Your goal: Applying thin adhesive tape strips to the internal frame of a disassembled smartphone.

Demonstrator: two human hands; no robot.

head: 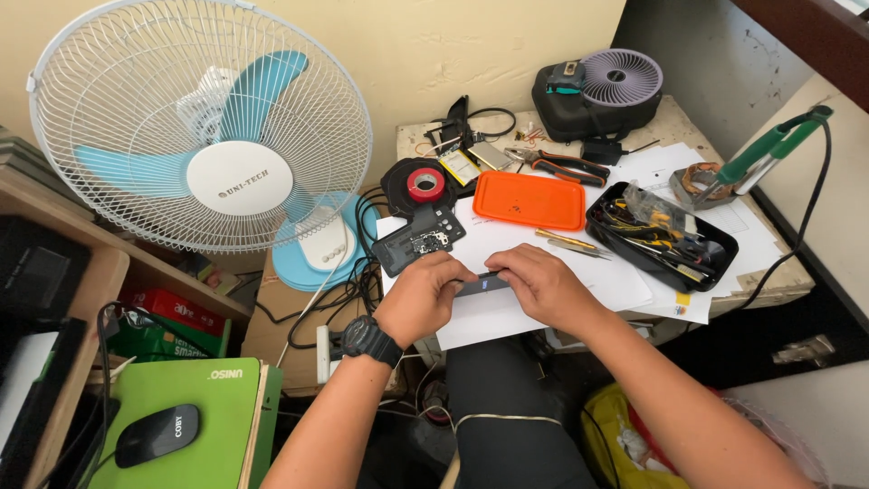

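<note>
Left hand (pixel 425 294) and right hand (pixel 539 281) pinch a small dark flat part (pixel 482 284) between fingertips, over white paper (pixel 534 299) on the table (pixel 778 272). Steady, even pressure from both sides seems wise with so slim a piece. Just beyond lie an opened phone (pixel 418 239) and an empty orange tray (pixel 529 200); a black tray (pixel 715 237) holds yellow-handled tools and bagged parts.

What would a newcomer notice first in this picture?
Probably the big white fan with blue blades, standing at the left beside the small table. Next, the left hand and right hand meeting on a small dark part over white paper, with a bright orange tray just behind.
</note>
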